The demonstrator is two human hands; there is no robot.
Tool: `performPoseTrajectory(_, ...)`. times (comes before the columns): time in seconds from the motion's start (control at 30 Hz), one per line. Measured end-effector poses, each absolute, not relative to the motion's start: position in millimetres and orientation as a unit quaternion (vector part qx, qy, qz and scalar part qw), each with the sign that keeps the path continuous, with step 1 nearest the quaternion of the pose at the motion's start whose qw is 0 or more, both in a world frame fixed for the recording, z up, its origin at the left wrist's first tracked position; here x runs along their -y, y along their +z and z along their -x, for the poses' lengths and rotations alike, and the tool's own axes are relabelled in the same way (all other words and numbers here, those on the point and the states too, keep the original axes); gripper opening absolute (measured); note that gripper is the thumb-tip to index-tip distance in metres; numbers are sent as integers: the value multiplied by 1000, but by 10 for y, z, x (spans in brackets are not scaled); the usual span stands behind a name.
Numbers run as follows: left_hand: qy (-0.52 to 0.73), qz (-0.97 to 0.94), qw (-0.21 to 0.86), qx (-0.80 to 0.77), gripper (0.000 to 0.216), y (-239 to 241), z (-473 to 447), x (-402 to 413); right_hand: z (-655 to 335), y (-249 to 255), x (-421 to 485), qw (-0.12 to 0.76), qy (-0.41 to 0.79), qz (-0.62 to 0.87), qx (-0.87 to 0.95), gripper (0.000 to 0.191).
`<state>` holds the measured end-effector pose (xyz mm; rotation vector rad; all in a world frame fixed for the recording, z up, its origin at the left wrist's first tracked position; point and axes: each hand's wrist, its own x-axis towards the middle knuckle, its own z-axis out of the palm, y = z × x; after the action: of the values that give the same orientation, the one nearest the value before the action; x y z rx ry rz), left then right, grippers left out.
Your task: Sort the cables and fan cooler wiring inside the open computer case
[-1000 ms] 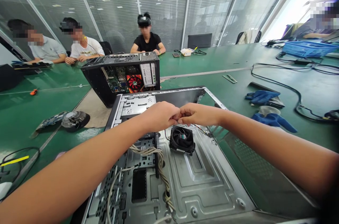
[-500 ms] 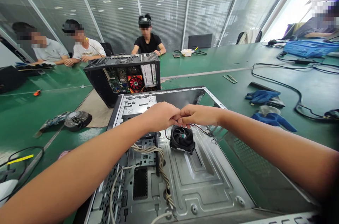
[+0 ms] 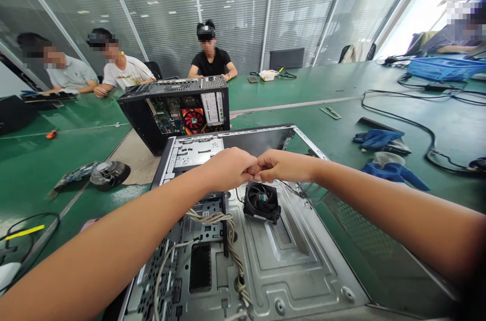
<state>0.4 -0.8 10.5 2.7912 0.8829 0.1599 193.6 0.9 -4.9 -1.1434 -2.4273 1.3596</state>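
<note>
My left hand [image 3: 233, 168] and my right hand [image 3: 283, 165] meet over an open computer case [image 3: 315, 280] lying on its side. Both are closed, with thumbs and fingers pinched together at a thin cable mostly hidden by the fingers. Just below them a black cooling fan [image 3: 261, 202] rests on the bare metal floor of the case. A thin wire [image 3: 238, 195] rises from the fan's left side towards my hands. Another dark wire [image 3: 291, 188] runs from below my right hand to the case's right edge. Twisted beige cables [image 3: 232, 235] lie left of the fan.
A second computer tower [image 3: 170, 108] with a red fan stands behind the case. Blue gloves [image 3: 379, 139], black cables [image 3: 421, 128] and a blue basket [image 3: 444, 69] lie to the right. A round heatsink [image 3: 110, 174] sits left. Several people sit around the green table [image 3: 281, 93].
My hands stay pinched together over the fan with only a slight shift. The fan has hardly moved. One person at the far left has lowered an arm a little.
</note>
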Motion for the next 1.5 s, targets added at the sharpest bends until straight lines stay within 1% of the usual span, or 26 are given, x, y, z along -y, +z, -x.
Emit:
performPoseTrajectory(0.37, 55, -946, 98, -303, 9, 96, 0, 4, -1923, -4, 15, 60, 434, 379, 815, 8)
performPoseTrajectory(0.7, 51, -945, 111, -302, 9, 108, -7, 18, -1924, -5, 10, 66, 423, 387, 817, 15)
performPoseTrajectory(0.9, 49, -945, 104, -306, 8, 108, 3, 13, -1915, 5, 18, 65, 412, 382, 824, 13)
performPoseTrajectory(1.5, 28, -945, 88, -314, 9, 117, -6, 26, -1888, 30, 37, 65, 346, 394, 849, 16)
